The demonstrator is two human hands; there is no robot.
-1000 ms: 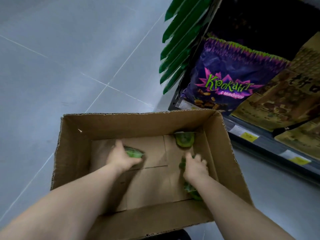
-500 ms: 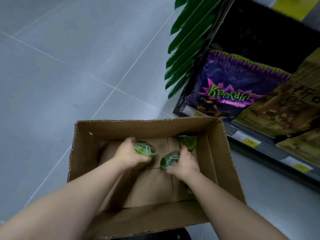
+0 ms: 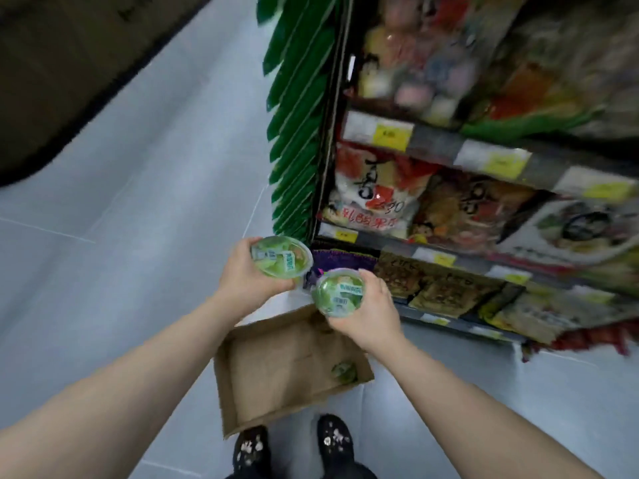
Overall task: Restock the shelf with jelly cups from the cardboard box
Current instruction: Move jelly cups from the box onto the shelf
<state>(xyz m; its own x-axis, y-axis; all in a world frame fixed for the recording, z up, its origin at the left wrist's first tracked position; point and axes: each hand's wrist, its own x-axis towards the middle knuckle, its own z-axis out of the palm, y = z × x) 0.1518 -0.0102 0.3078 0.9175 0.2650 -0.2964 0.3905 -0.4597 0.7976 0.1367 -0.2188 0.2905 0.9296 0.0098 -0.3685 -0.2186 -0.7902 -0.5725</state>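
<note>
My left hand (image 3: 242, 274) grips a green jelly cup (image 3: 280, 257) with a clear lid, held up in front of the shelf's left end. Just right of it and slightly lower, my right hand (image 3: 371, 311) grips a second green jelly cup (image 3: 339, 292). Both cups are tilted with their lids toward me. The open cardboard box (image 3: 262, 385) lies on the floor below my hands, with one more jelly cup (image 3: 344, 371) in its right corner. The shelf (image 3: 439, 146) rises at the right, its tiers packed with snack bags.
Green leaf-shaped strips (image 3: 301, 108) hang down the shelf's left side. Yellow price tags (image 3: 392, 134) line the shelf edges. My two dark shoes (image 3: 335, 440) stand just behind the box on the grey tiled floor (image 3: 121, 236). A dark unit (image 3: 52, 63) fills the upper left.
Both hands have risen out of the box, each with a jelly cup, to shelf height. The view has lifted, so more shelf tiers show and the box sits lower in view.
</note>
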